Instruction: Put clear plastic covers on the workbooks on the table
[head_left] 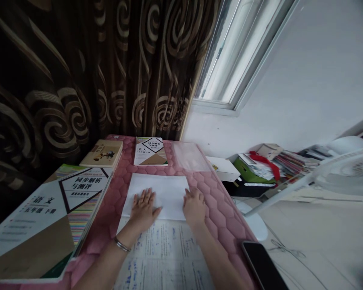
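My left hand (144, 209) lies flat with fingers spread on a blank white sheet (166, 191) on the pink quilted table cover (211, 201). At the sheet's right edge my right hand (195, 205) rests with its fingers curled down onto the paper. A bracelet circles my left wrist. Below the blank sheet lies a printed worksheet (166, 257) with blue handwriting, under my forearms.
A large workbook (45, 221) lies at the left edge, a smaller copy (150, 151) and a tan book (103, 153) at the back. A clear plastic sleeve (190, 156) is back right. A black phone (261, 264) sits near the right edge. A white fan (335, 173) and cluttered books stand to the right.
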Motion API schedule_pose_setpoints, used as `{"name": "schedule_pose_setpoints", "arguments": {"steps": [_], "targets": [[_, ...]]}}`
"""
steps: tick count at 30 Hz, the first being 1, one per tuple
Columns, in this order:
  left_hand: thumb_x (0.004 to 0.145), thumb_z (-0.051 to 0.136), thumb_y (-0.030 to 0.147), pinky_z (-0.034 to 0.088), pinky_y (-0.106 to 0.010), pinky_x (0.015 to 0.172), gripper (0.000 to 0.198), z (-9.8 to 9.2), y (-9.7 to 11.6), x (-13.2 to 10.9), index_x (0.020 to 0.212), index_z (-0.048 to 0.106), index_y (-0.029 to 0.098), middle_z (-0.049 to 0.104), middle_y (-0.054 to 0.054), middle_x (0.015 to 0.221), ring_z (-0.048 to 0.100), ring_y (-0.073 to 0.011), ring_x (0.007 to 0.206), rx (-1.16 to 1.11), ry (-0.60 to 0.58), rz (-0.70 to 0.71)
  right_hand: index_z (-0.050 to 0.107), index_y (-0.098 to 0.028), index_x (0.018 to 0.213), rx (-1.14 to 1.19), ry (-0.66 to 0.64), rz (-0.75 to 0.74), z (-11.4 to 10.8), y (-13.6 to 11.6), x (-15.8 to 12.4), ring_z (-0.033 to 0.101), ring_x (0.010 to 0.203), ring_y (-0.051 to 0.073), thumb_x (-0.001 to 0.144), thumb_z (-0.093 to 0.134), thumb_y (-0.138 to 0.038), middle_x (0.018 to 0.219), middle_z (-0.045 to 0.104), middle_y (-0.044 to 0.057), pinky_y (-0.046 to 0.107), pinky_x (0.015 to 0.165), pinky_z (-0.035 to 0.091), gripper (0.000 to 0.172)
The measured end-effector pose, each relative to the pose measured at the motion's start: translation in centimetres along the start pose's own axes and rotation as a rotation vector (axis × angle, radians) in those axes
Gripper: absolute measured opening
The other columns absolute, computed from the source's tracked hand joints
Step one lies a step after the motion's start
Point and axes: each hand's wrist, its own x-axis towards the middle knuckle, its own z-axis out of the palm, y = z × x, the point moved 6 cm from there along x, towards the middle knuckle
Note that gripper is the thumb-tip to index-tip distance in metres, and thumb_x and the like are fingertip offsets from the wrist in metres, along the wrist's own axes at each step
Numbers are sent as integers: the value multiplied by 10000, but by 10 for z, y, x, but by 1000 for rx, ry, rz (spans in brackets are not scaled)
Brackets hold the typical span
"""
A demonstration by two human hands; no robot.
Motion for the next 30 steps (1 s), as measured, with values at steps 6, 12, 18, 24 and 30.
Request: {"name": "schedule_pose_setpoints", "arguments": {"steps": [6, 12, 18, 24, 30], "targets": [[925, 332, 499, 100, -524, 1180, 643, -6, -1, 3, 1495, 302, 203, 139, -55, 1594, 121, -268, 1475, 8, -22, -28, 374, -197, 1469, 37, -241, -499, 28, -78, -24, 188, 1451, 275, 990, 279, -448, 1570, 256, 66, 491, 1154, 191, 549], [931, 271, 508, 118, -516, 1178, 714, -12, -39, -7, 1505, 224, 87, 134, -139, 1583, 155, -261, 1469, 117, -9, -224, 262, -48, 1492, -64, -293, -283, 44, -31, -7, 149, 1461, 257, 986, 230, -501, 1564, 174, 171, 438, 1176, 151, 680], [936, 297, 388, 33, -619, 1149, 641, -18, -27, 11, 1435, 361, -9, 253, -242, 1534, 209, -353, 1444, 219, 75, -339, 304, -48, 1479, -89, -182, -305, 51, -15, -6, 163, 1455, 251, 981, 244, -505, 1554, 182, 163, 420, 1176, 174, 679], [938, 346, 378, 163, -460, 1187, 601, -15, 18, 77, 1488, 311, 137, 276, -102, 1564, 220, -238, 1455, 43, 50, 83, 301, -73, 1486, -72, -202, -317, 51, -17, -7, 183, 1449, 251, 974, 264, -516, 1553, 184, 148, 418, 1176, 179, 677], [939, 314, 477, 141, -498, 1182, 643, -14, -28, 88, 1488, 313, 143, 264, -114, 1562, 224, -253, 1453, 56, 88, -40, 296, -73, 1488, -56, -246, -291, 44, -16, -7, 160, 1456, 245, 973, 277, -483, 1560, 180, 135, 419, 1179, 166, 658]]}}
